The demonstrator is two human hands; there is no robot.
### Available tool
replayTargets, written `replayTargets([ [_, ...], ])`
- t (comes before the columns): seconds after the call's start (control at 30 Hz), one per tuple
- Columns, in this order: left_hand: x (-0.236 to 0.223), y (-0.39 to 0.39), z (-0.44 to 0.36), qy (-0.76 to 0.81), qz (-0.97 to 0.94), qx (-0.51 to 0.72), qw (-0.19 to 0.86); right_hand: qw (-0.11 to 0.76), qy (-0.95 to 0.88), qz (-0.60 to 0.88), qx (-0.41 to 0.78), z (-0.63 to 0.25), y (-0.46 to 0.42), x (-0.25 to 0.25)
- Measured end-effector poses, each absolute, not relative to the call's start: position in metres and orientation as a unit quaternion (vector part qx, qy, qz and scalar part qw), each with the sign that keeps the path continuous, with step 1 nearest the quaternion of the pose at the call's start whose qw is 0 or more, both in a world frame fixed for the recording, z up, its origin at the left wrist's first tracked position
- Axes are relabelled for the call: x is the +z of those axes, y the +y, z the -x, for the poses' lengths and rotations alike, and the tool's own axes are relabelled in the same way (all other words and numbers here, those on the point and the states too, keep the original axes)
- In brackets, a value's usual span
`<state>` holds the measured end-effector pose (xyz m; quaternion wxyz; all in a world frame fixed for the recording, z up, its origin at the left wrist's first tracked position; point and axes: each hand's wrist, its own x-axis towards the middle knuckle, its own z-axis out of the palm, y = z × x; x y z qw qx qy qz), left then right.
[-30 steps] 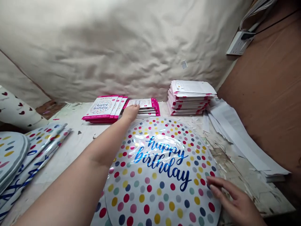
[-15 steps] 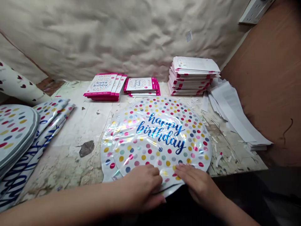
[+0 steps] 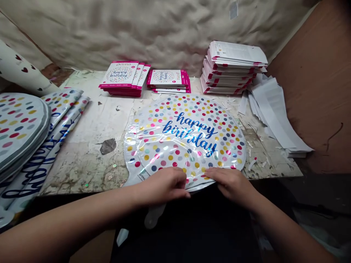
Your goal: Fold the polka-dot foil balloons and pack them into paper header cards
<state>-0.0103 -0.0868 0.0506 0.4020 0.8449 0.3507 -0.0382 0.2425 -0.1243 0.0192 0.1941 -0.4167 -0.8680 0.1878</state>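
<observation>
A round foil balloon [image 3: 189,138] with coloured dots and blue "happy birthday" lettering lies flat on the worktable [image 3: 82,160]. My left hand [image 3: 164,186] and my right hand [image 3: 231,184] both grip its near edge, side by side, with fingers on top. The balloon's pale tail [image 3: 153,215] hangs past the table edge below my left hand. Behind the balloon are pink-edged balloon packets [image 3: 120,75] and a smaller pile of packets [image 3: 167,78].
A taller stack of white and pink packets [image 3: 233,67] stands at the back right, beside loose white paper sheets [image 3: 276,117]. Flat dotted foil balloons [image 3: 19,131] lie at the left, beside a rolled heart-print sheet [image 3: 22,69]. A brown board [image 3: 309,91] stands at the right.
My left hand has come back from the packets to the balloon's near edge, and my right hand has moved there too. The balloon now lies nearer me, and the view has tilted upward.
</observation>
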Motion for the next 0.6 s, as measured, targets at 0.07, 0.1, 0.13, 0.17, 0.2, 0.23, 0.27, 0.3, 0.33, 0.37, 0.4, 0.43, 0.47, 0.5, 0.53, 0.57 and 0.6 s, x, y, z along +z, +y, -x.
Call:
replayTargets([
  [0.07, 0.047, -0.091, 0.012, 0.334, -0.860, 0.005, 0.385, 0.194, -0.864, 0.422, 0.195, -0.241, -0.124, 0.021],
  [0.1, 0.045, -0.095, 0.012, 0.324, -0.873, 0.022, 0.365, 0.193, -0.861, 0.426, 0.199, -0.241, -0.125, 0.020],
  [0.13, 0.044, -0.099, 0.012, 0.314, -0.885, 0.031, 0.341, 0.191, -0.859, 0.430, 0.201, -0.241, -0.125, 0.019],
  [0.17, 0.043, -0.103, 0.011, 0.302, -0.897, 0.030, 0.321, 0.188, -0.858, 0.434, 0.201, -0.241, -0.126, 0.017],
  [0.2, 0.042, -0.106, 0.010, 0.293, -0.905, 0.021, 0.306, 0.185, -0.856, 0.438, 0.202, -0.241, -0.127, 0.016],
  [0.23, 0.043, -0.107, 0.010, 0.290, -0.910, 0.011, 0.297, 0.183, -0.856, 0.440, 0.203, -0.242, -0.128, 0.015],
  [0.27, 0.043, -0.108, 0.009, 0.292, -0.909, 0.004, 0.297, 0.181, -0.855, 0.440, 0.206, -0.243, -0.128, 0.015],
  [0.3, 0.044, -0.107, 0.008, 0.297, -0.904, 0.001, 0.307, 0.179, -0.854, 0.439, 0.212, -0.245, -0.127, 0.016],
  [0.33, 0.044, -0.105, 0.007, 0.307, -0.895, 0.000, 0.324, 0.174, -0.853, 0.438, 0.225, -0.246, -0.126, 0.019],
  [0.37, 0.045, -0.102, 0.007, 0.320, -0.882, 0.000, 0.345, 0.164, -0.852, 0.434, 0.243, -0.247, -0.125, 0.023],
  [0.4, 0.045, -0.099, 0.006, 0.333, -0.869, -0.001, 0.366, 0.148, -0.851, 0.427, 0.267, -0.248, -0.124, 0.027],
  [0.43, 0.044, -0.096, 0.006, 0.345, -0.857, -0.004, 0.384, 0.130, -0.850, 0.418, 0.295, -0.247, -0.122, 0.033],
  [0.47, 0.044, -0.094, 0.005, 0.353, -0.848, -0.008, 0.396, 0.114, -0.848, 0.408, 0.319, -0.245, -0.121, 0.037],
  [0.5, 0.042, -0.093, 0.004, 0.358, -0.843, -0.012, 0.402, 0.105, -0.847, 0.401, 0.331, -0.241, -0.120, 0.041],
  [0.53, 0.041, -0.094, 0.004, 0.361, -0.841, -0.014, 0.403, 0.102, -0.851, 0.397, 0.329, -0.236, -0.120, 0.043],
  [0.57, 0.040, -0.094, 0.004, 0.362, -0.841, -0.012, 0.401, 0.100, -0.859, 0.392, 0.312, -0.230, -0.120, 0.044],
  [0.6, 0.039, -0.096, 0.004, 0.361, -0.842, -0.008, 0.400, 0.097, -0.871, 0.388, 0.285, -0.225, -0.120, 0.042],
])
